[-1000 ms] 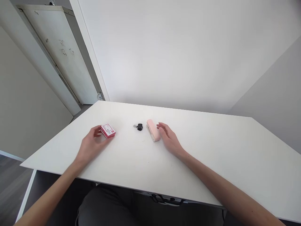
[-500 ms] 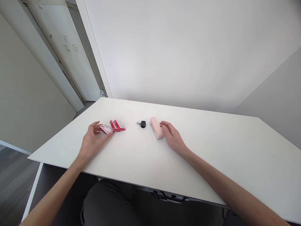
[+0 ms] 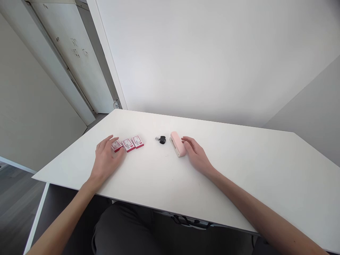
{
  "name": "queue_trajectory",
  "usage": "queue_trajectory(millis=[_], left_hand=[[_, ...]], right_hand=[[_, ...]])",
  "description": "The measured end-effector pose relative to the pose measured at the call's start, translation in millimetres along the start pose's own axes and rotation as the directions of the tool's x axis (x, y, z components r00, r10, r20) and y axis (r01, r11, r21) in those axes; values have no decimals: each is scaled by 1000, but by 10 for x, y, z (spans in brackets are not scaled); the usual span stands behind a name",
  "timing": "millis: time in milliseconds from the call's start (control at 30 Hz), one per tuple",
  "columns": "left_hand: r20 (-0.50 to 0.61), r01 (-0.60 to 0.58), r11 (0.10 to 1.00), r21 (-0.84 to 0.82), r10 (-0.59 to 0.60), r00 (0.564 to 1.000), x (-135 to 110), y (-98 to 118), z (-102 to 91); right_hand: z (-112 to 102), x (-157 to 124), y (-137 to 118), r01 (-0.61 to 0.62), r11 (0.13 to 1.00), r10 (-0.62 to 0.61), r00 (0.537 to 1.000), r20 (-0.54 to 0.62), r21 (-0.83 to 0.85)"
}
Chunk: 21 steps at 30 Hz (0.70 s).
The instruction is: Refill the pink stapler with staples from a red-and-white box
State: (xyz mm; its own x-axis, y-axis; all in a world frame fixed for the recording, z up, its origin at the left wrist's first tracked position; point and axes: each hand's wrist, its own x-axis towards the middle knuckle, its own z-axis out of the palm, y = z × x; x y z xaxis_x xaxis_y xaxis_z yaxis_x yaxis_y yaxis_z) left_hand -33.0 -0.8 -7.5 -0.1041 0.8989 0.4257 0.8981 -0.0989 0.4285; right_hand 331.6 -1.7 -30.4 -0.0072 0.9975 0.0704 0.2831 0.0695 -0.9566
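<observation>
White table lies under both my arms. Farthest left, my left hand rests low over it, fingers loosely spread and closed on nothing. Its fingertips lie against the leftmost box, a small red-and-white one, and partly cover it. The middle box and the third box continue the row to the right, flat and close together, untouched by either hand. Further right, apart from the boxes, sits a small black binder clip, and just beside it a pale pink stapler pointing away from me. My right hand lies open at the stapler's right side, fingers lightly curled and holding nothing. I cannot tell whether the tips touch it.
</observation>
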Motion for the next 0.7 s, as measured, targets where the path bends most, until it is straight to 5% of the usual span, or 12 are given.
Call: queue_trajectory(millis=[100, 233, 400, 700], left_hand=[[13, -211, 977, 37, 210, 978, -37, 82, 19], [201, -348, 933, 93, 324, 924, -47, 213, 110], [312, -296, 947, 121, 246, 917, 26, 253, 239], [233, -159, 955, 250, 100, 967, 41, 230, 323]], right_hand=[[4, 3, 0, 7, 1000, -7, 1000, -1, -6], [7, 3, -5, 2, 1000, -2, 1000, 2, -19], [7, 0, -11, 0, 1000, 0, 1000, 2, -14], [0, -3, -9, -1, 1000, 1, 1000, 3, -30]])
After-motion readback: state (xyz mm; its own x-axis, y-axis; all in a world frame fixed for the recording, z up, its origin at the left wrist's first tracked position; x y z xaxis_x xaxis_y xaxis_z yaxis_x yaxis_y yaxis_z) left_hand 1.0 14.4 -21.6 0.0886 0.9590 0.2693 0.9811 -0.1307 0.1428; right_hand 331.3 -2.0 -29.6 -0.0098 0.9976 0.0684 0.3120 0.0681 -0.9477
